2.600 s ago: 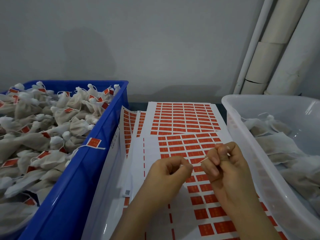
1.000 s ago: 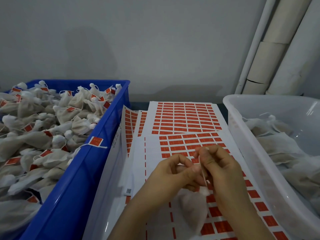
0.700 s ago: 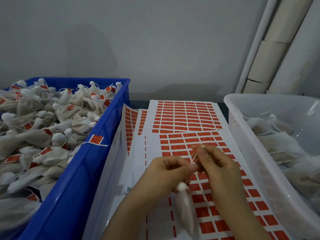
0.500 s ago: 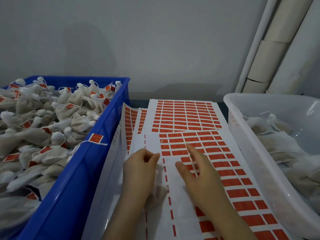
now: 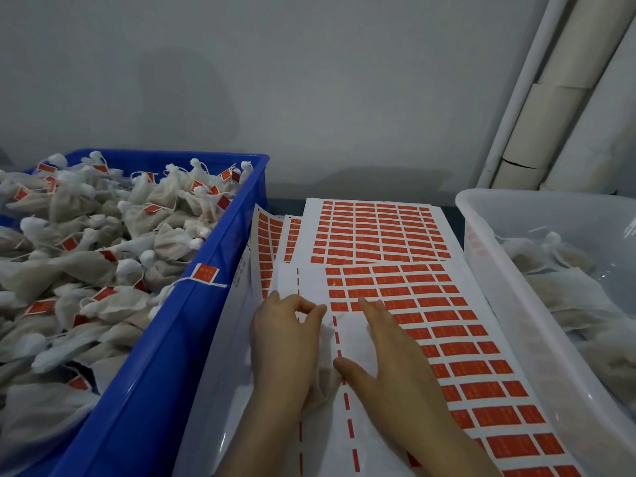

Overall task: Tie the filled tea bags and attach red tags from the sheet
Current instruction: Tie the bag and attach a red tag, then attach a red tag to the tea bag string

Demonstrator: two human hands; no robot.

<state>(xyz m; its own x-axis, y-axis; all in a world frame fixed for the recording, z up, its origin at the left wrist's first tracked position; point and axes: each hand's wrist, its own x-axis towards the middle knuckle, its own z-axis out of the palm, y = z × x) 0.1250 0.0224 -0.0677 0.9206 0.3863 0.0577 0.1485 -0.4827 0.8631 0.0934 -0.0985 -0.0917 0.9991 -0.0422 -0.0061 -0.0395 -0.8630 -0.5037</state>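
Observation:
A sheet of red tags (image 5: 430, 304) lies on the table between two bins, on top of more such sheets. My left hand (image 5: 285, 342) rests on the sheet's bare left strip with its fingers curled. It holds a white filled tea bag (image 5: 325, 383), which shows under the palm; thumb and forefinger meet at the tip. My right hand (image 5: 385, 352) lies flat on the sheet with straight fingers. Its forefinger touches a red tag in the left column.
A blue crate (image 5: 192, 304) at the left is heaped with tied, tagged tea bags (image 5: 103, 242); one tag hangs over its rim. A clear tub (image 5: 509, 304) at the right holds untagged bags (image 5: 568, 287). White pipes (image 5: 550, 98) stand at the back right.
Both hands came down from pulling the bag's string in the air. The left hand now holds the bag on the sheet, and the right hand has opened flat onto the tags.

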